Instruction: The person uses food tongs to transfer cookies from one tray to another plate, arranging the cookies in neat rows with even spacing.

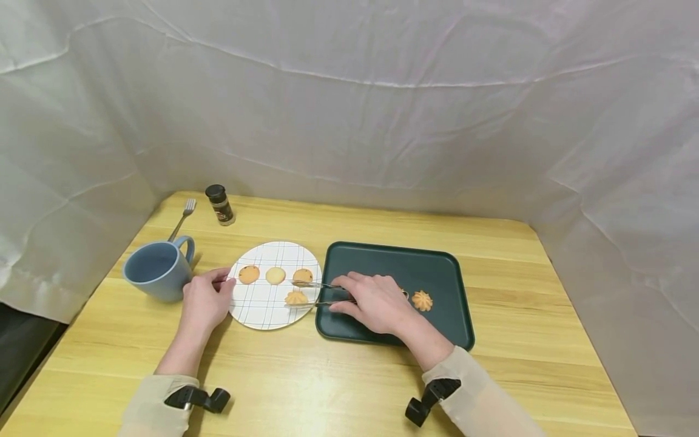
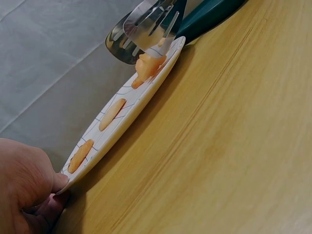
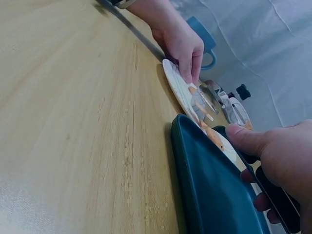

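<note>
My left hand (image 1: pixel 207 297) pinches the left rim of a round white plate (image 1: pixel 256 311) with a checked line pattern, thumb on top in the left wrist view. Three flat round cookies (image 1: pixel 275 275) lie in a row on it. In front of the rightmost one sits a flower-shaped cookie (image 1: pixel 297 298). Metal tongs (image 2: pixel 146 24) with dark handles are in my right hand (image 1: pixel 377 300), reaching left over the plate. Their tips stand apart, around the flower-shaped cookie; contact is hard to tell. Beneath my right hand is a dark green tray (image 1: pixel 393 261).
Another flower-shaped cookie (image 1: pixel 422 300) lies on the tray, beside one mostly hidden by my right hand. A blue mug (image 1: pixel 164 279) stands left of my left hand. Behind it are a fork (image 1: pixel 182 220) and a black-capped spice jar (image 1: pixel 221 206). Pale cloth (image 1: pixel 349 133) surrounds the table.
</note>
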Tool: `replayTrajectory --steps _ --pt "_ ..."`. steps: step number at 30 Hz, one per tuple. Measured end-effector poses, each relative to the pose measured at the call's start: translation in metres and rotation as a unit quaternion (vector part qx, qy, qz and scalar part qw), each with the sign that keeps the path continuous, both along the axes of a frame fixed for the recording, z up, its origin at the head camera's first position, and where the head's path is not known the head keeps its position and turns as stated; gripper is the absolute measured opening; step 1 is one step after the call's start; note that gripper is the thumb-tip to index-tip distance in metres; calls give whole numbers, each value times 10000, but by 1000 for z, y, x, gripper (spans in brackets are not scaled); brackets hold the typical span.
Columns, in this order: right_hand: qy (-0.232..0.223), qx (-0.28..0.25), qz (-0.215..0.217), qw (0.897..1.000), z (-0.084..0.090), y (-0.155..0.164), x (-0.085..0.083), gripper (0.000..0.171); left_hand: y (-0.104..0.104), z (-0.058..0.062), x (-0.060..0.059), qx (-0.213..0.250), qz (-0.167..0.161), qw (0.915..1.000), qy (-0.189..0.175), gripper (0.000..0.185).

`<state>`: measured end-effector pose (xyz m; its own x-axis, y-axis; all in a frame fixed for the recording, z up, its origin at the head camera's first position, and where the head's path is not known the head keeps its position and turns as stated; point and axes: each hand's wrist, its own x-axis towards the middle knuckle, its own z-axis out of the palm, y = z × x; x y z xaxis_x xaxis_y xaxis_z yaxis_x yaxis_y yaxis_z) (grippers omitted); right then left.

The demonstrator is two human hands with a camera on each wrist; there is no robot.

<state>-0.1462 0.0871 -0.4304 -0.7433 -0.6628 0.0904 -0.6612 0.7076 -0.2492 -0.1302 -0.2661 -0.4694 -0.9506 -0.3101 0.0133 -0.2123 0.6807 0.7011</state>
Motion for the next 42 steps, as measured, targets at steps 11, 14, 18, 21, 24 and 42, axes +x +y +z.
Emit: replayTrajectory --steps 11,14,18,21,24,42 --pt "48 60 5 10000 -2 -1 -1 48 0 -2 1 -10 -9 10000 19 36" --pt "15 79 -11 10000 0 0 0 48 0 -2 1 -38 -15 10000 83 35" --pt "-58 70 -14 10000 2 1 0 48 0 -1 1 -59 -9 9998 183 34" --pt "-68 83 9 9999 5 1 -1 49 1 0 1 -44 13 9998 209 33" --pt "-81 143 2 9999 8 0 -2 50 1 0 1 -23 26 9999 168 34" --pt "-498 88 -248 9984 12 0 -5 53 -1 -2 1 -27 -30 9999 127 35"
